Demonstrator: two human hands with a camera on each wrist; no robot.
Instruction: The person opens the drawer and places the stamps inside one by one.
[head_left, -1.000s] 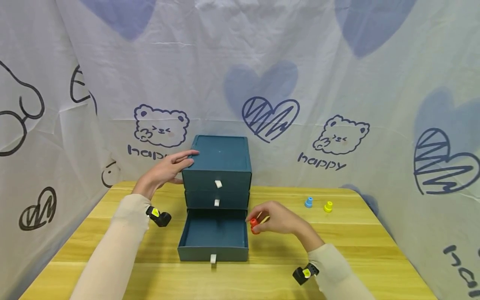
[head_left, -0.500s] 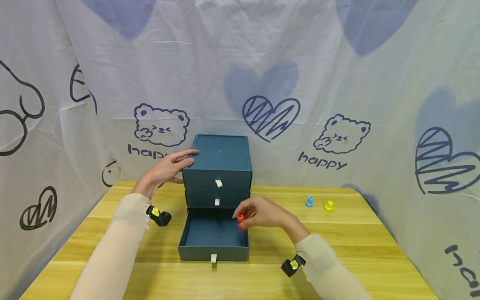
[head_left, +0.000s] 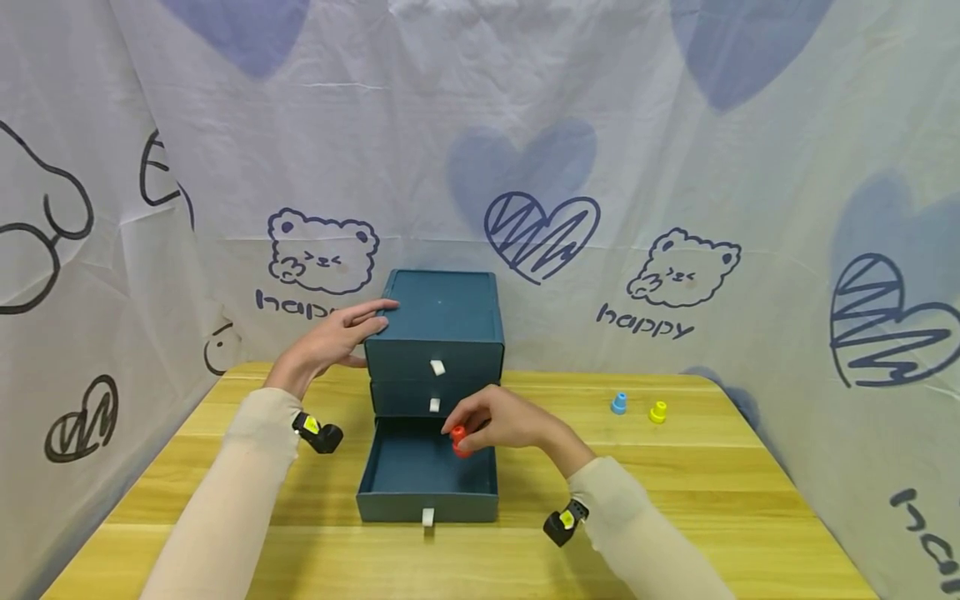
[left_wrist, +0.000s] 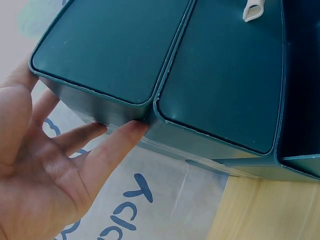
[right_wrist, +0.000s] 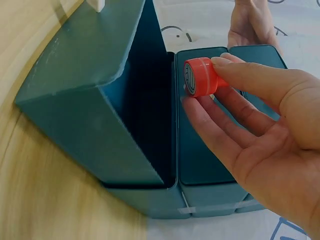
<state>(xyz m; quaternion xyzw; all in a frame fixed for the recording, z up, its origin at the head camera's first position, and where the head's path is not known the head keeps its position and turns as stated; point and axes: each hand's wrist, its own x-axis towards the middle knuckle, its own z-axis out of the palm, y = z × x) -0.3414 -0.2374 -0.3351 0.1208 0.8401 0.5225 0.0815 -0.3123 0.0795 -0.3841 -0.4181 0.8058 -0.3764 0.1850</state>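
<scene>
Now we are carrying the red cap (head_left: 458, 438) leftward, pinched in our right hand (head_left: 501, 421), from beside the drawer (head_left: 426, 505) to over it, while our flat left hand (head_left: 330, 342) is steadying the cabinet (head_left: 438, 317).

The left hand (head_left: 330, 340) reaches forward on an outstretched arm, fingers straight and spread, palm turned inward, fingertips (left_wrist: 131, 131) pressing flat. The right hand (head_left: 497, 419) is held lower and nearer the body, wrist bent, thumb and forefinger pinched together, the other 3 fingers (right_wrist: 210, 125) loosely extended beneath. Both forearms wear pale sleeves.
</scene>
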